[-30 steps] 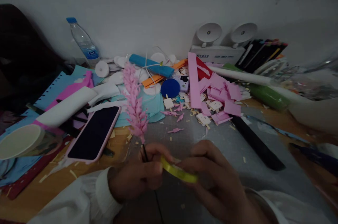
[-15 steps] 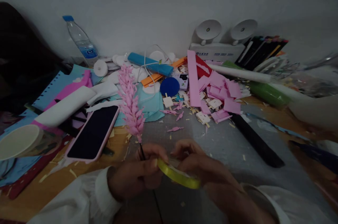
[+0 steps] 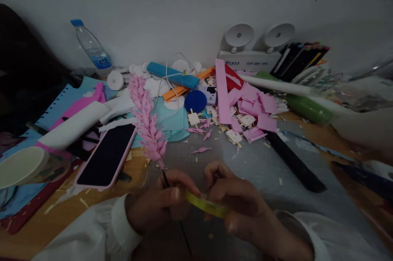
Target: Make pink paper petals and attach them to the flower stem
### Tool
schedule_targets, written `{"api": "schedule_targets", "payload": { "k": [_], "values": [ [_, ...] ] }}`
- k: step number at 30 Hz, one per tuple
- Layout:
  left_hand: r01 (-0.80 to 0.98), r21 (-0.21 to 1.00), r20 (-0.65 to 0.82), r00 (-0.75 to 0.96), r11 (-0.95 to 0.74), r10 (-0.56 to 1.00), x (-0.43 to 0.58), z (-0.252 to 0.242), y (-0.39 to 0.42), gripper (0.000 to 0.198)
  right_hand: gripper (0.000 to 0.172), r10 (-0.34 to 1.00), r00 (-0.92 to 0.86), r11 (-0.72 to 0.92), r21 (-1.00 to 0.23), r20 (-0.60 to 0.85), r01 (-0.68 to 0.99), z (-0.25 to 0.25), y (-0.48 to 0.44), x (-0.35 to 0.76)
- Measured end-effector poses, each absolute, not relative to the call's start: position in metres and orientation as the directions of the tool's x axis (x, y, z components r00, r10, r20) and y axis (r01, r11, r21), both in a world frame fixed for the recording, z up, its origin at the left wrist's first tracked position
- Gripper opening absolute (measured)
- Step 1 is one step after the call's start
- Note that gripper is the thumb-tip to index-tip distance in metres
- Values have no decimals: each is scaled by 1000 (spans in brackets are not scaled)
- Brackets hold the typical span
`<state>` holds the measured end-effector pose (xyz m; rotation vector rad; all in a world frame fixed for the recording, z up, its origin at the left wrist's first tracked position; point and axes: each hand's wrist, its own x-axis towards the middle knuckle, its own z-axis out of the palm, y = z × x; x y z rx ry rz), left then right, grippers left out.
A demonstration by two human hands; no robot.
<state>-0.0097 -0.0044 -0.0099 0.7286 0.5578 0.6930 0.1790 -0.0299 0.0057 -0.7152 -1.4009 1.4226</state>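
Observation:
My left hand (image 3: pixel 167 197) is closed round the dark thin stem (image 3: pixel 185 236) of a pink paper flower spike (image 3: pixel 149 130), which leans up and left above the fist. Its fingertips also touch the near end of a roll of yellow tape (image 3: pixel 208 207). At the other end of the roll, my right hand (image 3: pixel 242 199) grips it between thumb and curled fingers. The roll lies slanted between the two hands, slightly blurred. Several small pink twisted paper pieces (image 3: pixel 202 150) lie on the grey mat beyond the hands.
A phone (image 3: pixel 107 156) and a paper cup (image 3: pixel 23 166) stand at the left. Cut pink paper (image 3: pixel 258 107) is heaped behind the mat (image 3: pixel 245 158), with a black stick-like object (image 3: pixel 296 164) at right. A water bottle (image 3: pixel 93 50) stands by the wall.
My right hand has shifted and its thumb now shows at the tape's right end. The yellow roll has turned slightly. The flower spike leans a little further left.

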Motion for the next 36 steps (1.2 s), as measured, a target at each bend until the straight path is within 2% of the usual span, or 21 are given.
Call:
{"api": "schedule_targets", "payload": {
  "k": [5,13,17,24,31,33,36],
  "values": [
    [-400,710,-200,674,579,711,-9,-9,-3,24,35,917,-315,180,-959,243,-217,3,-30,175],
    [-469,620,-220,666,629,713,-12,-11,-4,20,34,855,-508,-99,-932,99,-348,4,-31,185],
    [-448,641,-212,676,623,705,-12,-8,-3,23,27,835,-543,-156,-908,89,-389,8,-31,186],
    [-395,702,-231,661,593,714,-11,-6,-2,30,26,828,-548,-166,-883,117,-439,12,-33,184],
    [-277,814,-244,635,511,733,-14,-10,0,31,19,895,-399,11,-903,201,-430,11,-31,181],
    [-245,835,-247,634,493,733,-16,-9,0,29,18,904,-368,57,-916,217,-398,9,-31,181],
    [-239,868,-212,615,435,759,-16,-4,1,27,15,893,-327,209,-927,311,-310,5,-33,178]
  ]
}}
